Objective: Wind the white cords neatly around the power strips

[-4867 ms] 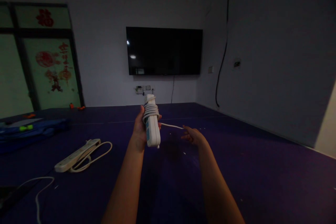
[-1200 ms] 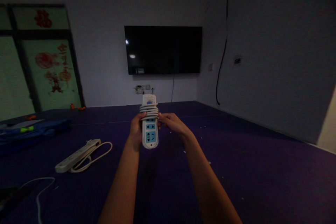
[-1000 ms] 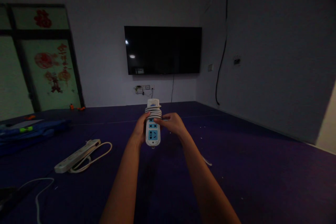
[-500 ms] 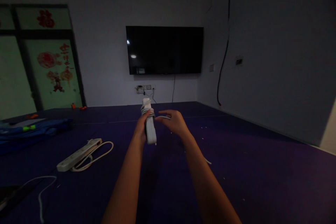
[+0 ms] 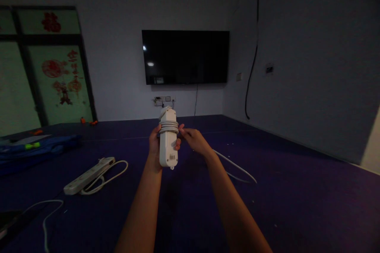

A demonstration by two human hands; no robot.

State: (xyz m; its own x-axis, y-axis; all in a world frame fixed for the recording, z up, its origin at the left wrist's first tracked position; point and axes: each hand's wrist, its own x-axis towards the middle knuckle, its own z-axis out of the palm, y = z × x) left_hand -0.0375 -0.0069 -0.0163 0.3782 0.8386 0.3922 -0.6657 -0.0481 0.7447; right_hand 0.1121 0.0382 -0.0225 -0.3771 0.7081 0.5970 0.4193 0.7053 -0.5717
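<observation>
A white power strip [image 5: 168,148] is held upright in front of me, its back face with a small label towards me. Several loops of its power cord [image 5: 169,127] wrap around the upper half. My left hand [image 5: 154,139] grips the strip, thumb at the left edge and fingertips showing at the right edge. Close against the coil's right side, my right hand [image 5: 192,139] is closed in a pinch on the cord. The loose length of the cord trails out behind my right forearm in a curve over the purple surface.
A second power strip [image 5: 89,176] with its looped cord lies at the left. Blue cloth [image 5: 56,144] with a green item [image 5: 32,146] is farther back. A thin white cable [image 5: 44,221] is at lower left. A television [image 5: 187,57] hangs on the far wall.
The held power strip has turned from its narrow side to show its broad labelled back. My right hand has come in against the coil, and the trailing cord has swung farther right.
</observation>
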